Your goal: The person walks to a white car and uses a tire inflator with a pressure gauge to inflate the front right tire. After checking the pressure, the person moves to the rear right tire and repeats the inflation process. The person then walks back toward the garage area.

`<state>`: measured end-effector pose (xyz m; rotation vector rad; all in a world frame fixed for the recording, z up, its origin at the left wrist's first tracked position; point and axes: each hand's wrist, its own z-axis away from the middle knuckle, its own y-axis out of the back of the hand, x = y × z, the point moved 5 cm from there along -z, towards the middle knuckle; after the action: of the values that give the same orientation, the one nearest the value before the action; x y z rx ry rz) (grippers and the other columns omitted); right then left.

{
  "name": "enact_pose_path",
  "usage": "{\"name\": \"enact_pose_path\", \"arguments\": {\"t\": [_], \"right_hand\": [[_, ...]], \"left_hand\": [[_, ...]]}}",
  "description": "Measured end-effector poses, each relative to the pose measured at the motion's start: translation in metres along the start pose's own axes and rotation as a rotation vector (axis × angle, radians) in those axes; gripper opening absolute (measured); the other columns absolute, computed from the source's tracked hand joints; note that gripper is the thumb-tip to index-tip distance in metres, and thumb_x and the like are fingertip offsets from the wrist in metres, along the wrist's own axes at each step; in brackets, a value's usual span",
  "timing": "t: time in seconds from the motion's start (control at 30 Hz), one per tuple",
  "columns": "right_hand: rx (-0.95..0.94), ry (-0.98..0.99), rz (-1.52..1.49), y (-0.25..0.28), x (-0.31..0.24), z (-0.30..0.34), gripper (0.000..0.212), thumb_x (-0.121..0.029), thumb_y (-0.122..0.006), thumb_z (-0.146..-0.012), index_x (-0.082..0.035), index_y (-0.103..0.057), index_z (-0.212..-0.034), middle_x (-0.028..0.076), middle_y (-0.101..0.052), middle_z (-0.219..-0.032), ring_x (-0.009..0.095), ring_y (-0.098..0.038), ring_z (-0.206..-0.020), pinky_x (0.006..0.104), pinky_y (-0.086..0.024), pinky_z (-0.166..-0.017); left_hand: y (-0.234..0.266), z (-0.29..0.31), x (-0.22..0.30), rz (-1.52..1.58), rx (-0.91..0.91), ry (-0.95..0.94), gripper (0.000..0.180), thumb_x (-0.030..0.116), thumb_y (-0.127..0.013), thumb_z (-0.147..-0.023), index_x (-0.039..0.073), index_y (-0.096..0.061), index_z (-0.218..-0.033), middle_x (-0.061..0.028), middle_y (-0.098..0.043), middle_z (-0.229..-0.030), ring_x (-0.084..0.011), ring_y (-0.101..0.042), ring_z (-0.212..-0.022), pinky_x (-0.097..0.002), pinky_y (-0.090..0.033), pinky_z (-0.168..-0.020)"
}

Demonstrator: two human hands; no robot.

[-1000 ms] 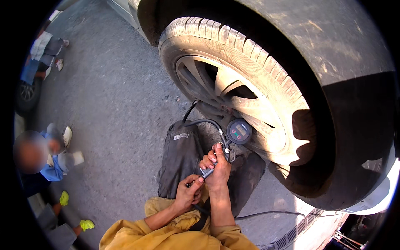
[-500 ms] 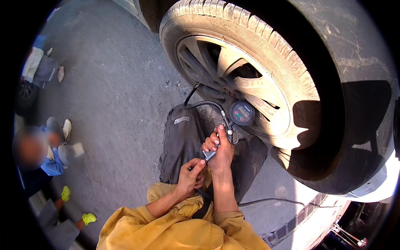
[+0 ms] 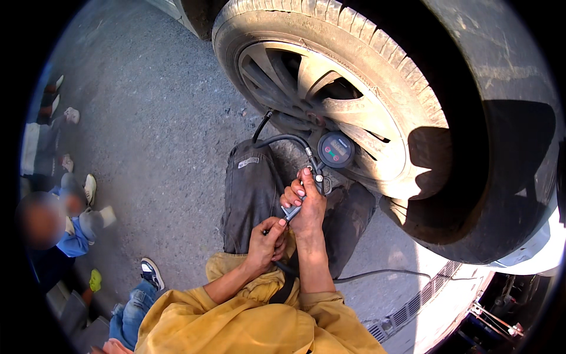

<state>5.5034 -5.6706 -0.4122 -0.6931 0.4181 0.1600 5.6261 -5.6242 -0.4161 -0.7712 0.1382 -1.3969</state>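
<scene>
My right hand [image 3: 308, 203] is wrapped around the grip of a tire inflator gun, thumb up along its top. A round digital gauge [image 3: 336, 149] with a dark face sits at the gun's far end, just in front of the wheel rim. From the gun a short black hose [image 3: 283, 138] curves left, and its end reaches the wheel [image 3: 359, 127] near the lower edge of the rim. Below the grip, my left hand [image 3: 266, 241] is closed around the air line where it joins the handle. The dusty tire [image 3: 407, 76] stands upright under the car.
The dark bumper [image 3: 513, 194] curves around the wheel on the right. A black air line [image 3: 383, 272] trails right across the ground past a drain grate [image 3: 407, 310]. Several people are at the left, one in blue jeans [image 3: 132, 307] close by my left side.
The view has shifted slightly, so the wheel sits a little further left and up. A person in jeans and a dark-and-white sneaker has come in at the lower left. Both hands keep their grip.
</scene>
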Motion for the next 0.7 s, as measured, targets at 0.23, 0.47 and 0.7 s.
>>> {"name": "enact_pose_path", "arguments": {"t": [0.23,0.47,0.7], "right_hand": [[0.001,0.023,0.03,-0.0016,-0.0022,0.0019,0.023,-0.031,-0.058,-0.098,-0.011,-0.053,-0.088,-0.005,-0.036,-0.061,0.006,-0.034,-0.048,0.0257,-0.034,-0.05],[0.009,0.012,0.04,-0.0022,-0.0032,0.0015,0.023,-0.031,-0.058,-0.098,-0.011,-0.054,-0.087,-0.005,-0.036,-0.061,0.006,-0.034,-0.048,0.0256,-0.034,-0.05],[-0.009,0.02,0.028,0.001,-0.0021,-0.0003,0.023,-0.031,-0.059,-0.098,-0.011,-0.054,-0.087,-0.005,-0.036,-0.061,0.006,-0.034,-0.048,0.0258,-0.034,-0.05]], "left_hand": [[0.0,0.0013,0.001,0.01,-0.015,0.03,0.027,0.032,-0.061,-0.096,0.008,-0.052,-0.085,0.0041,-0.034,-0.057,-0.0055,-0.029,-0.04,-0.0223,-0.022,-0.035],[0.0012,0.0,-0.0014,0.01,-0.017,0.033,0.028,0.033,-0.062,-0.096,0.009,-0.052,-0.086,0.0045,-0.032,-0.056,-0.0057,-0.028,-0.04,-0.0228,-0.02,-0.036],[0.0006,-0.0009,-0.0032,0.006,-0.018,0.033,0.028,0.033,-0.062,-0.095,0.009,-0.051,-0.085,0.0048,-0.032,-0.056,-0.0058,-0.029,-0.04,-0.0227,-0.021,-0.036]]}}
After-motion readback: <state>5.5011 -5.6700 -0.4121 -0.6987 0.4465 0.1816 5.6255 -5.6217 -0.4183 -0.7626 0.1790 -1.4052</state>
